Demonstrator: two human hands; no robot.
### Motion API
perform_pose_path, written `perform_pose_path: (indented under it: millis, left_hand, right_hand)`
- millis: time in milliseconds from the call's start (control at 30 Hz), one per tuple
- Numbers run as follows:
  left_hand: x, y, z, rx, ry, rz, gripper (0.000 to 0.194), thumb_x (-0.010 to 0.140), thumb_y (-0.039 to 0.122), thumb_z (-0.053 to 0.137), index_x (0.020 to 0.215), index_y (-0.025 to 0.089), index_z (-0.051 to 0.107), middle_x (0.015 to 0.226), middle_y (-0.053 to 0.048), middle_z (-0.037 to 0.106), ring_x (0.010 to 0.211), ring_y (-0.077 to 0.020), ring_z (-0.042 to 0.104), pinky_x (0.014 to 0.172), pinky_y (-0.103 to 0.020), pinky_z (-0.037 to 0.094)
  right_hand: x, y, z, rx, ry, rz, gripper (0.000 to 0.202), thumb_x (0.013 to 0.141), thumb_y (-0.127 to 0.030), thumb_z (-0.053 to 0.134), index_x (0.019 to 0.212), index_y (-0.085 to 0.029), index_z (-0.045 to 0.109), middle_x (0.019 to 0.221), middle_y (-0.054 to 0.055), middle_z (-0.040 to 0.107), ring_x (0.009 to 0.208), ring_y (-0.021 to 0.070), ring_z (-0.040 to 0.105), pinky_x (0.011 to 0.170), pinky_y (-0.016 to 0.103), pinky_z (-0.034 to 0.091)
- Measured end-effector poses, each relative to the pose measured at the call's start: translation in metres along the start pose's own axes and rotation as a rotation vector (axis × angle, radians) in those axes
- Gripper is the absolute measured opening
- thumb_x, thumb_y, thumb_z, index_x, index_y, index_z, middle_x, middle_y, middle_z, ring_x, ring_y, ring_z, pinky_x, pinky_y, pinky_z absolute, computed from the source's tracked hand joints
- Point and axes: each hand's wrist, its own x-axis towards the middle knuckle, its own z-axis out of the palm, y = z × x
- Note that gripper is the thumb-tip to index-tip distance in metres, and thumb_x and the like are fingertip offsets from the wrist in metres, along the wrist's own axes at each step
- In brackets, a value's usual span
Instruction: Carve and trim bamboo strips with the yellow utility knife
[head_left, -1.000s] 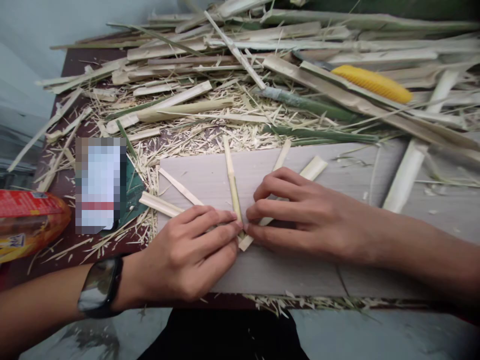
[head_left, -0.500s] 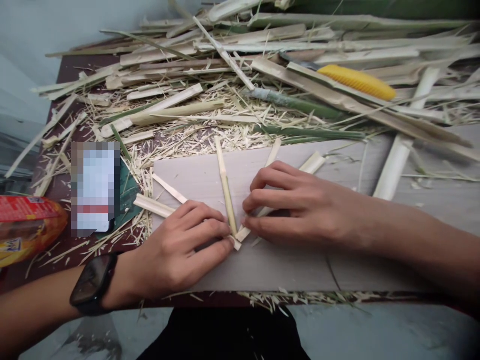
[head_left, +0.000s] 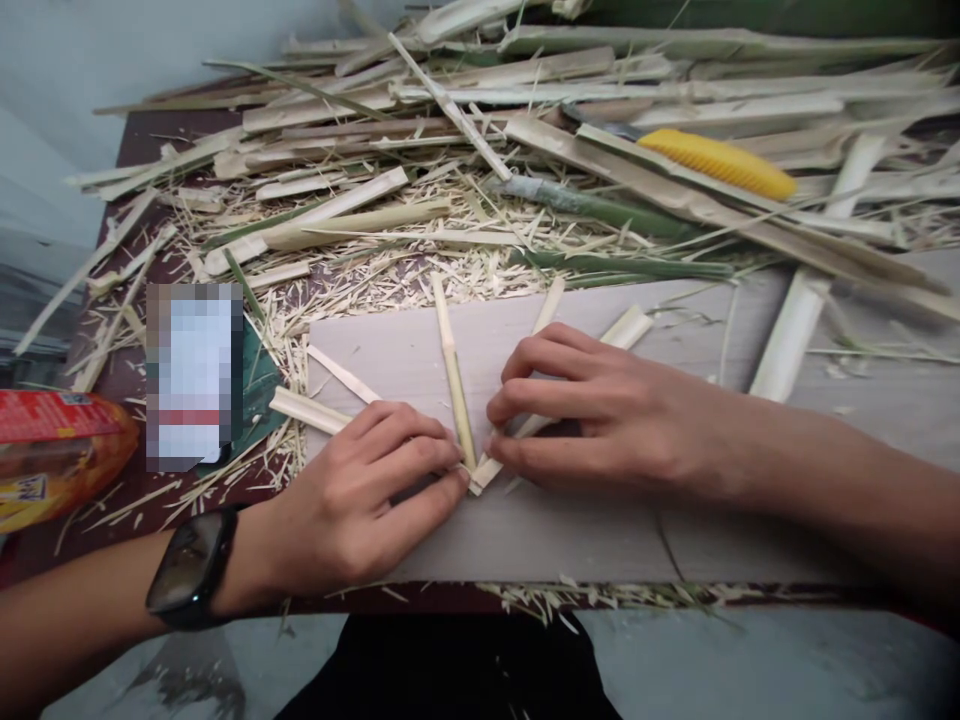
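Several pale bamboo strips lie fanned out on a grey board, their near ends coming together between my hands. One upright bamboo strip (head_left: 455,380) stands in the middle of the fan. My left hand (head_left: 382,490), with a black watch (head_left: 191,568) on its wrist, closes over the left bamboo strip (head_left: 307,410), fingertips at the meeting point. My right hand (head_left: 592,405) curls its fingers down on the right bamboo strip (head_left: 491,470). Its thumb and index finger pinch near the strip's low end. The palms hide the middle parts of these strips.
Split bamboo pieces (head_left: 330,225) and shavings heap across the back. A yellow-handled tool (head_left: 716,165) rests among them. At left are a blurred-out phone (head_left: 199,370) and a red-and-orange packet (head_left: 64,455). The grey board (head_left: 540,540) ends at the table's front edge.
The view has shifted very slightly. Both hands and the strips stay in nearly the same places.
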Motion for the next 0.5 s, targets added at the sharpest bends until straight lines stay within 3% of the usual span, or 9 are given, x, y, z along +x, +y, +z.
perform_pose_path:
  millis: [300, 500]
  left_hand:
    - [-0.0032, -0.0022, 0.0024, 0.003, 0.006, 0.013, 0.015, 0.099, 0.008, 0.056, 0.106, 0.007, 0.069, 0.108, -0.014, 0.072, 0.108, -0.0258, 0.063, 0.086, -0.044, 0.058]
    - [-0.0031, 0.0007, 0.0005, 0.029, 0.008, 0.037, 0.015, 0.099, 0.008, 0.054, 0.106, 0.005, 0.067, 0.098, -0.014, 0.073, 0.101, -0.0254, 0.064, 0.079, -0.041, 0.06]
  right_hand:
    - [-0.0002, 0.0006, 0.006, -0.008, 0.009, -0.025, 0.021, 0.103, -0.016, 0.047, 0.102, -0.015, 0.067, 0.101, 0.009, 0.063, 0.095, 0.0205, 0.046, 0.081, 0.04, 0.04]
    - [-0.0008, 0.0003, 0.0041, -0.001, -0.009, -0.026, 0.021, 0.103, -0.016, 0.047, 0.106, -0.015, 0.067, 0.104, 0.008, 0.063, 0.096, 0.0203, 0.046, 0.081, 0.041, 0.04]
